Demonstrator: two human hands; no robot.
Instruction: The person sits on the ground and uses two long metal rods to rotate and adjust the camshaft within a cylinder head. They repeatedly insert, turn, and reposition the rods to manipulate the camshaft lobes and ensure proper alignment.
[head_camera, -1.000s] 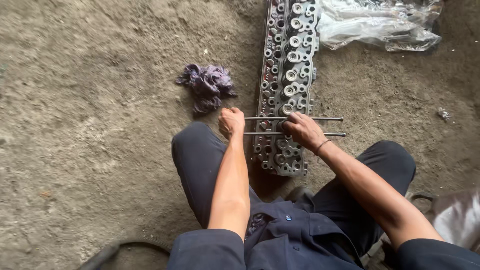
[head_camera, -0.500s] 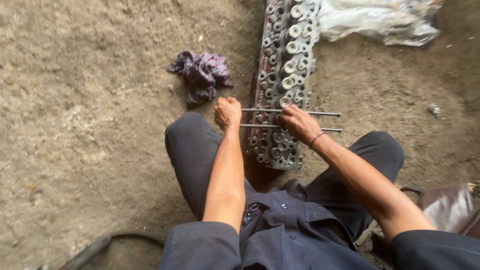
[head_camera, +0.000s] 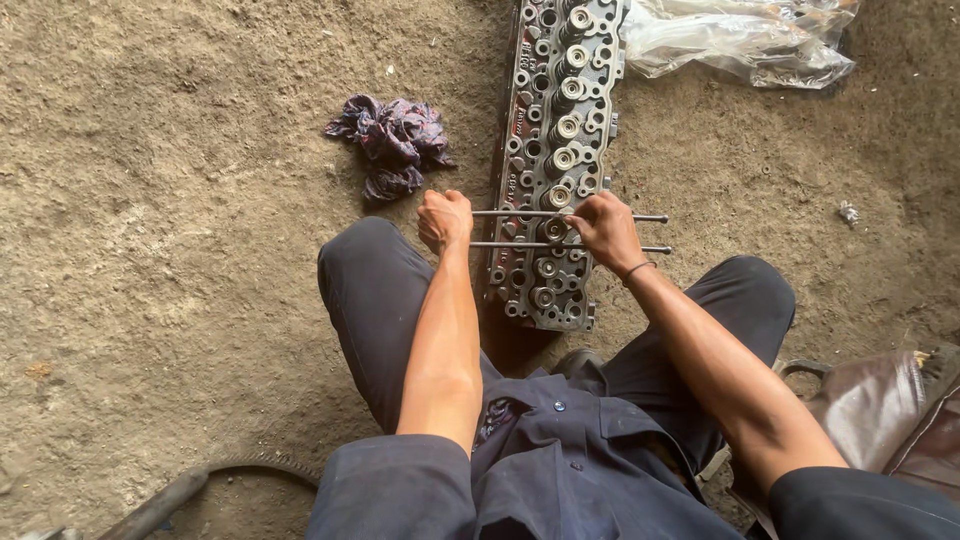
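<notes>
Left hand (head_camera: 445, 220): fist clenched round the ends of two thin metal rods (head_camera: 520, 229). Right hand (head_camera: 603, 228): fingers curled over both rods, which lie crosswise on a grey cylinder head (head_camera: 556, 130) on the dirt floor (head_camera: 160, 250). Purple rag (head_camera: 392, 142) just left; clear plastic bag (head_camera: 740, 40) beyond, contents unclear.

We note the long grey metal cylinder head (head_camera: 553, 160) is cut off by the top edge, as is the crumpled clear plastic sheet (head_camera: 735, 40). The left hand (head_camera: 444, 219) and right hand (head_camera: 603, 228) hide parts of two thin steel rods (head_camera: 520, 243). A brown leather bag (head_camera: 880, 410) runs off the right edge.
</notes>
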